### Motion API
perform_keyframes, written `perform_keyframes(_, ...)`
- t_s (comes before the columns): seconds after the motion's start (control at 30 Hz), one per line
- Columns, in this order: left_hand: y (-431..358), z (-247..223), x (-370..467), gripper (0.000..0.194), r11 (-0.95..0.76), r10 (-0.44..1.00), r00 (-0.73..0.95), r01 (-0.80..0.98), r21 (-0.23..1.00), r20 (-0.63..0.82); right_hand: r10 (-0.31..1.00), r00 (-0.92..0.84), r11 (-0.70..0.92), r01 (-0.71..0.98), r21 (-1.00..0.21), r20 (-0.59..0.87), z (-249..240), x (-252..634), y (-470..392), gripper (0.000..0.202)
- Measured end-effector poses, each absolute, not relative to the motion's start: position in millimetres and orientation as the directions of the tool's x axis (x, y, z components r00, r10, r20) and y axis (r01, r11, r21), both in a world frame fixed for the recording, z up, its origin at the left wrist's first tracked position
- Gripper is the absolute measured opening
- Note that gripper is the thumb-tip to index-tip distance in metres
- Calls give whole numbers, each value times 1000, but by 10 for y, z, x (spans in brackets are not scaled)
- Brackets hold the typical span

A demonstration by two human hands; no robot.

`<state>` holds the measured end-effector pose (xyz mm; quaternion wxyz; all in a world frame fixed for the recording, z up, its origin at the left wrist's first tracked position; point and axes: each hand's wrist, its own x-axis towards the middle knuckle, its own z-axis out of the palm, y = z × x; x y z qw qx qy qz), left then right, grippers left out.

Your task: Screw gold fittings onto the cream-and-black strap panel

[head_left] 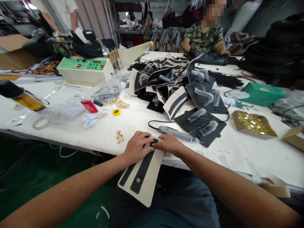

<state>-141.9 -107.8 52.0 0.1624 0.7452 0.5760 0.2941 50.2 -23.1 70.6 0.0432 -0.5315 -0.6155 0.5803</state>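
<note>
A beige bag panel (152,177) with black strips extends over the table's front edge above my lap. A round gold fitting shows near the strip's close end. My left hand (139,147) lies across the far part of the panel, thumb pressed on it and fingers curled over its edge. My right hand (169,144) grips the panel's far right corner, fingertips at a small gold fitting on the black strip; what lies under them is hidden. Just beyond is a grey electric screwdriver (177,133) with a cord. Small gold hardware pieces (119,136) lie left of my hands.
Black and beige panels (175,103) with wrapped parts are heaped ahead. A cardboard box (254,123) of gold pieces and a green box (263,94) stand right. Leftward are a red bottle (89,106), a control machine (85,71) and an amber bottle (27,99). A person sits opposite.
</note>
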Motion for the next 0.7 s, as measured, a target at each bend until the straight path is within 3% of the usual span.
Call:
perform_keyframes(0.1,-1059,445,-1410,19,-295,951,174,764,574,257,700,-426,-250,605,-756,-573,693,485,-226,18)
perform_keyframes(0.33,-1042,462,-1334,22,-127,988,39,764,633,152,757,-342,-218,672,-708,-557,732,441,-271,27)
perform_keyframes(0.7,-1066,435,-1357,24,-136,985,39,778,613,169,788,-340,-127,726,-676,-513,796,462,-290,29)
